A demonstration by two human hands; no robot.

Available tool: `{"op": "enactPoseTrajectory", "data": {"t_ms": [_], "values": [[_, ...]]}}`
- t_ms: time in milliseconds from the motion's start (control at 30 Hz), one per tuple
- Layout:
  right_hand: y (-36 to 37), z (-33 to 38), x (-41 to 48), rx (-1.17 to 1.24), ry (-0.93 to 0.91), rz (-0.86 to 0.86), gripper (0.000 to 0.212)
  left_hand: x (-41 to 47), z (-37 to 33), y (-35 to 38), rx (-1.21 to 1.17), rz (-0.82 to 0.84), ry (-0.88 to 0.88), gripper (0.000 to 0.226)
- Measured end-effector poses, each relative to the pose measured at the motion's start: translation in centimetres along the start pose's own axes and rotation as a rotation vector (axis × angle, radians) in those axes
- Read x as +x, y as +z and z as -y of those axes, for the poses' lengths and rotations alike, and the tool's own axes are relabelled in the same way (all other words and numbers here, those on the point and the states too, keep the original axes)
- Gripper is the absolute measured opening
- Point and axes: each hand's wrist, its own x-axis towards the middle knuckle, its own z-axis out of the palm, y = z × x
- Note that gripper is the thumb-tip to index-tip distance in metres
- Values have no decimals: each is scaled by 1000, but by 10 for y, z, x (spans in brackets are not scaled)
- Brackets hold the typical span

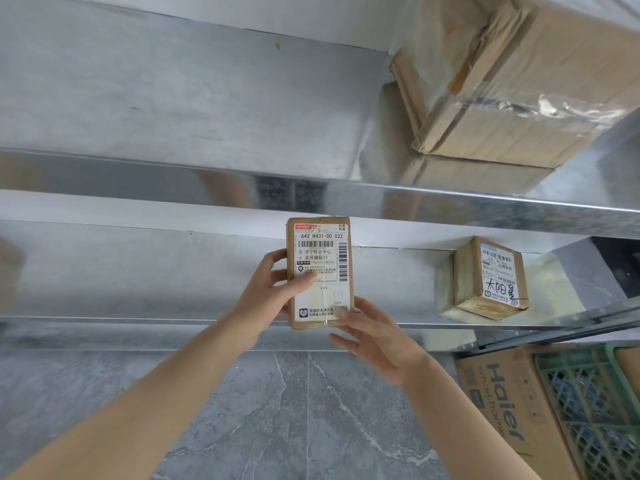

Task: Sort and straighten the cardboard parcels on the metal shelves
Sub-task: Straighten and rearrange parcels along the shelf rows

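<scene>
From the head view, a small flat brown cardboard parcel with a white printed label (320, 271) is held upright in the air before the lower galvanised metal shelf (138, 271), label toward the camera, resting on nothing. The left hand (273, 289) grasps its left edge, thumb across the label and fingers curled behind. The right hand (377, 337) pinches the lower right corner, thumb on the face. It looks light and stiff, judging by the easy fingertip hold. The taped faces may be slick, so the long edges seem the surer grip. On the same shelf, well apart to the right, sits a small cube-shaped cardboard parcel with handwriting on its label (488, 278), turned askew. A large taped cardboard box (519, 81) stands on the upper metal shelf (173, 98). On the floor, a brown printed carton (502, 410) lies just beside a green plastic lattice crate (588, 410); what the crate holds cannot be made out
</scene>
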Motion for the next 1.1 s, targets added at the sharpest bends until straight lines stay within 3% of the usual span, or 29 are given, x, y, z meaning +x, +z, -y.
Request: {"op": "enactPoseTrajectory", "data": {"t_ms": [333, 533, 733, 933, 1100], "values": [[-3, -7, -6, 25, -22, -13, 64, -4, 1, 2, 12, 49, -15, 53], [-13, -7, -29, 91, -48, -51, 71, -11, 1, 20, 5, 100, -53, 71], [-37, -9, -83, 166, -111, -144, 63, -32, -8, 64, 42, 211, -73, 60], [-76, -17, -168, 200, -160, -297, 75, -66, -15, 144, 127, 384, -66, 35], [-114, -26, -252, 258, -271, -480, 66, -101, -21, 228, 198, 549, -44, 32]]}}
